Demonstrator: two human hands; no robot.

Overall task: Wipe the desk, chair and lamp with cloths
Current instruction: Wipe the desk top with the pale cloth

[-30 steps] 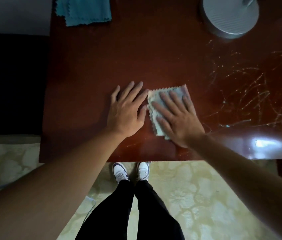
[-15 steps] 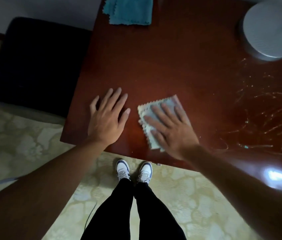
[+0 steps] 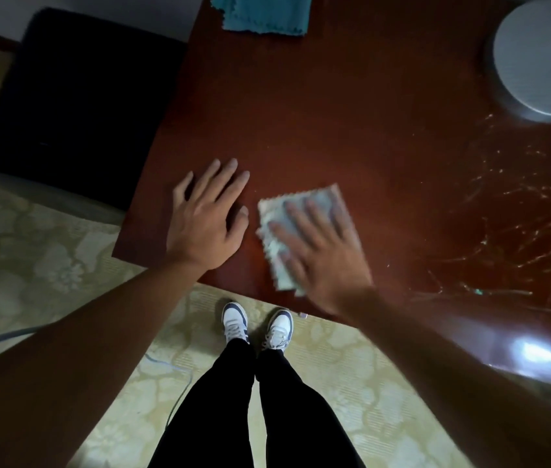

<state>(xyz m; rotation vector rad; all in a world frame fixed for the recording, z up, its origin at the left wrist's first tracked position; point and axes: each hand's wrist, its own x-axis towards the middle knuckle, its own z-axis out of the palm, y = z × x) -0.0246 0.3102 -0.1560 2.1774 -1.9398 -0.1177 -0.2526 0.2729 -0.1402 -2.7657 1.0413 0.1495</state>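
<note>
Since half a second ago both hands have kept nearly the same places on the desk, the right hand now blurred over its cloth, and the lamp base sits a little farther right in the view.

By size, the desk comes first: a dark red-brown glossy top filling the upper right of the scene, its near edge running diagonally from lower left to right. Fine pale scratches cross its right part, and a bright glare patch lies on the near right edge. Left of the desk stands a black chair, its seat dark and featureless. Below, a pale patterned floor carries a thin cable near the person's black trouser legs and white shoes.

At the far right a round grey lamp base rests on the desk. A teal cloth lies at the far edge, well apart from the hands.

The right hand presses flat, fingers straight and spread, on a pale grey cloth with zigzag edges, near the desk's near edge. Just left of it, apart from the cloth, the left hand rests palm down on bare wood, fingers extended and holding nothing.
</note>
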